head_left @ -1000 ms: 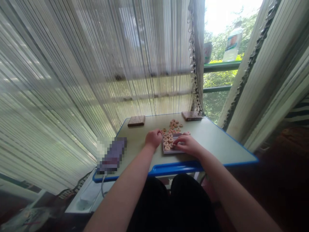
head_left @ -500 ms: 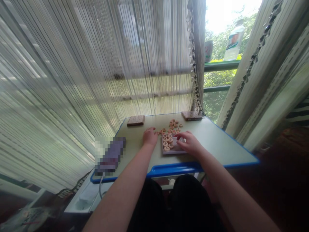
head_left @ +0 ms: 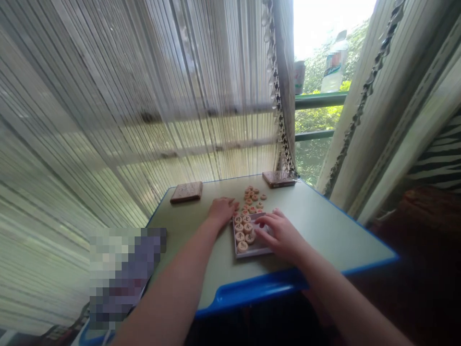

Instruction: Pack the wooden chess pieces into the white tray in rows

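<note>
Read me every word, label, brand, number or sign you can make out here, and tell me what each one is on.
No text is clear enough to quote with certainty.
Round pieces in the tray: dark characters, too small to read reliably.
Loose pieces beyond the tray: some red marks, too small.
Bottle at the window: label pixelated and blurred.
Container beside the bottle: markings blurred.

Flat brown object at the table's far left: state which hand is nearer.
Left. The left hand is right of the flat brown object, slightly nearer the person; the right hand is farther right, over the tray.
</note>
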The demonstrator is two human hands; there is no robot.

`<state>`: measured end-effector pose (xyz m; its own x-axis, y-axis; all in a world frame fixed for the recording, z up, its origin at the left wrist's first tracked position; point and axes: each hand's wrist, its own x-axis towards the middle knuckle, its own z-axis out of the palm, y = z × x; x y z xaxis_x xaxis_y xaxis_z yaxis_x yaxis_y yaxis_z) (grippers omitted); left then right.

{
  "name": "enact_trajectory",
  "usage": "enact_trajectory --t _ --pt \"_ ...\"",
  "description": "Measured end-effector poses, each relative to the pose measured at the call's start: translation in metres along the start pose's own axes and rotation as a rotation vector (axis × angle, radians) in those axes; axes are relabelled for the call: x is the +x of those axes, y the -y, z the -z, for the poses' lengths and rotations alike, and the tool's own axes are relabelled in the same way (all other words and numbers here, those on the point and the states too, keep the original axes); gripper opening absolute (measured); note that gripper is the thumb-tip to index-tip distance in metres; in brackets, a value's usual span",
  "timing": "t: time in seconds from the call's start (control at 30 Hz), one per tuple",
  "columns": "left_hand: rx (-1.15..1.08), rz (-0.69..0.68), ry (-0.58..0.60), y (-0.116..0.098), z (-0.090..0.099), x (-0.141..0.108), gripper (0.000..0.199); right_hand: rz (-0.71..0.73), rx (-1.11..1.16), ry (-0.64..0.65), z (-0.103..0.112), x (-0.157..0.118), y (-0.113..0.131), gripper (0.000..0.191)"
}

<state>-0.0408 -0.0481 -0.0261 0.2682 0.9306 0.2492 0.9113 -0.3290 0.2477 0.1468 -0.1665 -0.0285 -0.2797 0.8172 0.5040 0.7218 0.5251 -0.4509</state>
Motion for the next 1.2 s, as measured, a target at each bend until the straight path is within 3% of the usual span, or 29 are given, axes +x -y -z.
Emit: enact_trajectory --t 0.23,0.43,0.63,0.83,0.93,1.07,1.2 --pt "-0.068 -0.094 0.063 0.006 -0.002 0.006 0.033 -0.017 0.015 0.024 0.005 0.000 0.000 0.031" --pt "-0.045 0.012 -0.078 0.002 0.006 0.001 0.022 -0.027 -0.022 0.029 0.006 0.000 0.001 0.033" --pt "-0.230 -0.005 -0.017 -0.001 0.005 -0.002 0.019 -0.019 -0.036 0.051 0.003 0.000 0.002 0.032" --pt "-0.256 -0.034 -0.109 0.002 0.010 -0.001 0.016 -0.014 -0.038 0.044 0.002 -0.001 0.001 0.031" --pt "-0.431 -0.022 -0.178 -0.005 0.012 -0.003 0.016 -0.033 -0.031 0.027 0.002 -0.001 -0.001 0.029" --pt "-0.777 0.013 -0.147 -0.023 0.012 -0.012 0.018 -0.018 -0.025 -0.009 0.001 -0.001 -0.003 0.023" --pt "-0.880 0.041 -0.186 -0.042 0.013 -0.023 0.018 0.016 -0.004 0.001 0.001 -0.001 -0.001 0.022"
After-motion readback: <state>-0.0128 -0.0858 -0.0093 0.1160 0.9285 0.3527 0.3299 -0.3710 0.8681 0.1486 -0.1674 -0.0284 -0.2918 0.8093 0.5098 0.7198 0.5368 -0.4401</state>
